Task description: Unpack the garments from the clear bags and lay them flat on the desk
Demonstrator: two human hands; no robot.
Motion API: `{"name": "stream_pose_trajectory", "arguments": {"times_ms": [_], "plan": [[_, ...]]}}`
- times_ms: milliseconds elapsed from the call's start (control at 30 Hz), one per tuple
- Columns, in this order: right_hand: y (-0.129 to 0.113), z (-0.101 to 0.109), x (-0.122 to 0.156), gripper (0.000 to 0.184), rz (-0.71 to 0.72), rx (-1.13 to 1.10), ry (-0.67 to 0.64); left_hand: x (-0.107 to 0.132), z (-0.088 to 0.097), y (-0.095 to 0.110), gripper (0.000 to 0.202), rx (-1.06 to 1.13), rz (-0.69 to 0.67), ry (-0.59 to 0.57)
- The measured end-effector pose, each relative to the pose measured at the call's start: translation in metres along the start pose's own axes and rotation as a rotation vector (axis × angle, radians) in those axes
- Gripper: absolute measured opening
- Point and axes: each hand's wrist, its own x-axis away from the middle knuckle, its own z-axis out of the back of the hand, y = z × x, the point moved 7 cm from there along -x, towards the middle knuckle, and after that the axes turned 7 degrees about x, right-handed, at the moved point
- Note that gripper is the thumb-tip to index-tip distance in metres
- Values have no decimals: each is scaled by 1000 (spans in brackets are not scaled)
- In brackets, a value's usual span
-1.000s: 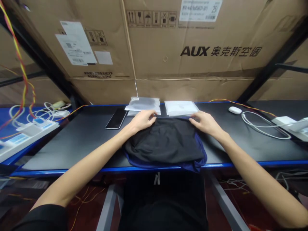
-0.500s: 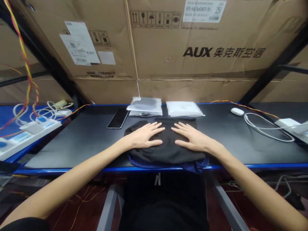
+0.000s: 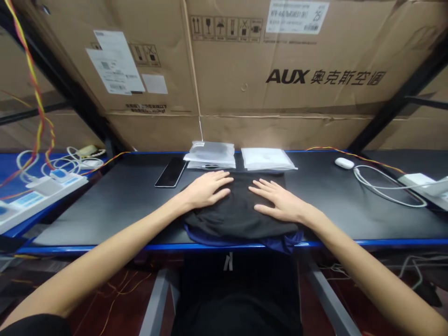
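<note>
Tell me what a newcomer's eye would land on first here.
Likely the broad cardboard printed "AUX", rising behind the table. Next, the left hand and right hand, fingers spread on dark cloth at the table's near edge. A phone lies left of them.

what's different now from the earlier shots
The left hand and right hand no longer curl at the far edge of the black cloth; both drew back toward the person and now lie spread on it. In the last half second, the left slid slightly away again; the right barely moved. The phone and white packets stayed put.
</note>
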Motion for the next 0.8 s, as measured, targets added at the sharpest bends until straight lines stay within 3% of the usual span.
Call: {"name": "stream_pose_trajectory", "arguments": {"times_ms": [67, 133, 267, 400, 633, 800], "plan": [[0, 0, 0, 70, -1, 8, -5, -8, 18, -20, 45, -99, 37, 115], [0, 0, 0, 72, -3, 11, -13, -15, 33, -42, 54, -174, 89, 159], [1, -1, 0, 73, -10, 1, -23, -28, 46, -76, 64, -275, 115, 115], [1, -2, 0, 72, -12, 0, -13, -34, 45, -92, 63, -343, 131, 119], [3, 1, 1, 69, -21, -62, 18, -33, 57, -85, 49, -330, 255, 261], [14, 14, 7, 59, -29, -115, 124, -24, 62, -36, 41, -369, 208, 315]]}}
